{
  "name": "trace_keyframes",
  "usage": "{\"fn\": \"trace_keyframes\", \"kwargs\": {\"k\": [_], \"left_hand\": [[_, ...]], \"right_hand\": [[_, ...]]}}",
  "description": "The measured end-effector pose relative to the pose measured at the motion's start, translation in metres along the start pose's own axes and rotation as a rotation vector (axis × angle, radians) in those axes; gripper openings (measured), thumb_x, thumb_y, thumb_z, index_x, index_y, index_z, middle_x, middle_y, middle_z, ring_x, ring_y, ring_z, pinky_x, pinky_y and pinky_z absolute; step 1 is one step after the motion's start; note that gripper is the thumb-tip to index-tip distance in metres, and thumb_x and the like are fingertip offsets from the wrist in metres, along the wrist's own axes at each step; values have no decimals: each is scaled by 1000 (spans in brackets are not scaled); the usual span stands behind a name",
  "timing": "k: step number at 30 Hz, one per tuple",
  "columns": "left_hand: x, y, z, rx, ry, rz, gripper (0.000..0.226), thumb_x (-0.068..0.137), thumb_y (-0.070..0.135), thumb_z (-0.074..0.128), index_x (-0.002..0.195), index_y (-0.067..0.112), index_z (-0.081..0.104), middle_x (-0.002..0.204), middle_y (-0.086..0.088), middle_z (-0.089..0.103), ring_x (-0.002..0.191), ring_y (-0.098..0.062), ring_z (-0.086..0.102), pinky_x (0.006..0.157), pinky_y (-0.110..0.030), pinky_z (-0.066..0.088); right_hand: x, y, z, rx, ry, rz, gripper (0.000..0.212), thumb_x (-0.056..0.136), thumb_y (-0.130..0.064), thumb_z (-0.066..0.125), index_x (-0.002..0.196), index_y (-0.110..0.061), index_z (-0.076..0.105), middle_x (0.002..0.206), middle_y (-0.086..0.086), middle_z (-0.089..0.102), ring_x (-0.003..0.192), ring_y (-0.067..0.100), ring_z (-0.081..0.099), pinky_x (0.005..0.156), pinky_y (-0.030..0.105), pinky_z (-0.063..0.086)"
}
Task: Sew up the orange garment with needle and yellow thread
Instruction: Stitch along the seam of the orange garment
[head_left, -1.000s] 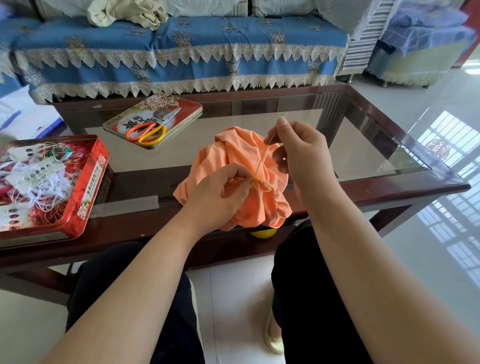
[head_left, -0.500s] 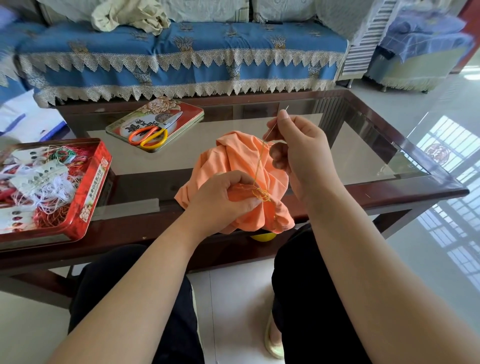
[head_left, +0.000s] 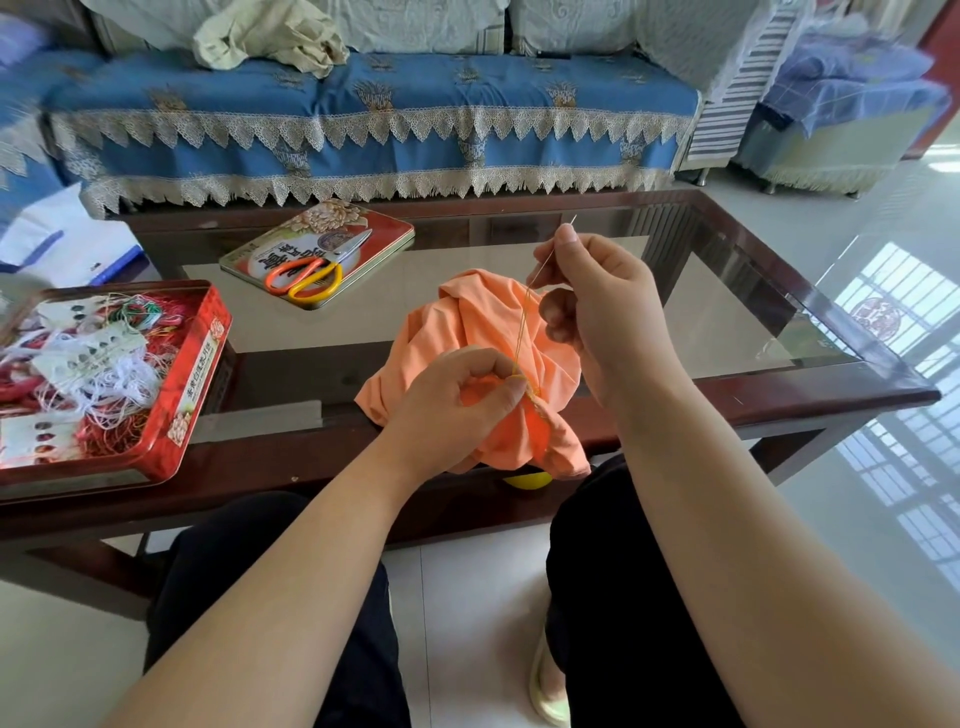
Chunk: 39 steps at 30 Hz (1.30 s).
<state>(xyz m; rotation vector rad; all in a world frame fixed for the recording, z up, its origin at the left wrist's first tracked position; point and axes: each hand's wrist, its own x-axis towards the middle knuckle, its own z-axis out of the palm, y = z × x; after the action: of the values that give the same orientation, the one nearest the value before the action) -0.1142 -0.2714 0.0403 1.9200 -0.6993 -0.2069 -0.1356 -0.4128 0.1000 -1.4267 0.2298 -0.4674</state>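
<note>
The orange garment (head_left: 467, 322) lies bunched on the near edge of the glass-topped table (head_left: 753, 332). My left hand (head_left: 447, 405) grips a fold of it at the seam, thumb and fingers curled round the cloth. Above and to the right, my right hand (head_left: 597, 296) pinches the needle (head_left: 563, 236), whose tip sticks up past my fingertip. The yellow thread (head_left: 522, 327) runs taut from the needle down to the seam by my left thumb.
A red tin (head_left: 171, 415) full of tangled threads sits at the table's left. Its lid (head_left: 363, 228) lies further back with orange-and-yellow scissors (head_left: 306, 273) on it. A blue-covered sofa (head_left: 363, 119) stands behind the table. A yellow object (head_left: 527, 479) peeks out below the garment.
My right hand has risen a little with the needle, drawing the yellow thread tighter; the loose loop at the seam has shrunk. My left hand keeps its grip on the garment.
</note>
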Motion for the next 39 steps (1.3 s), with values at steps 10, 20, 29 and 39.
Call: {"fn": "trace_keyframes", "kwargs": {"k": [10,20,29,39], "left_hand": [[-2,2,-6,-100,-18,-2,20,96,20,57,83,13,70,72,10,61,75,3,53,68,-7,40],[-6,6,-13,-104,-71,-8,25,95,13,56,73,7,65,64,2,54,68,-2,50,66,-10,40],[-7,4,-13,-123,-111,-6,27,97,8,50,79,4,71,74,-5,63,73,-7,54,71,-12,43],[-7,3,-12,-132,-150,6,28,97,27,56,82,9,73,80,-4,66,83,-15,58,74,-15,44]], "right_hand": [[3,-16,3,-8,-55,-21,28,104,-24,39,84,-8,52,60,4,65,39,16,53,39,22,42],[8,-28,7,-87,-12,-106,27,104,-21,38,85,-7,50,52,3,57,37,17,52,38,23,43],[13,-34,9,-49,6,-135,27,104,-21,38,84,-9,50,50,0,55,37,16,52,39,23,42],[18,-36,7,-8,6,-110,26,105,-22,37,86,-9,50,53,2,58,40,16,55,40,23,43]]}}
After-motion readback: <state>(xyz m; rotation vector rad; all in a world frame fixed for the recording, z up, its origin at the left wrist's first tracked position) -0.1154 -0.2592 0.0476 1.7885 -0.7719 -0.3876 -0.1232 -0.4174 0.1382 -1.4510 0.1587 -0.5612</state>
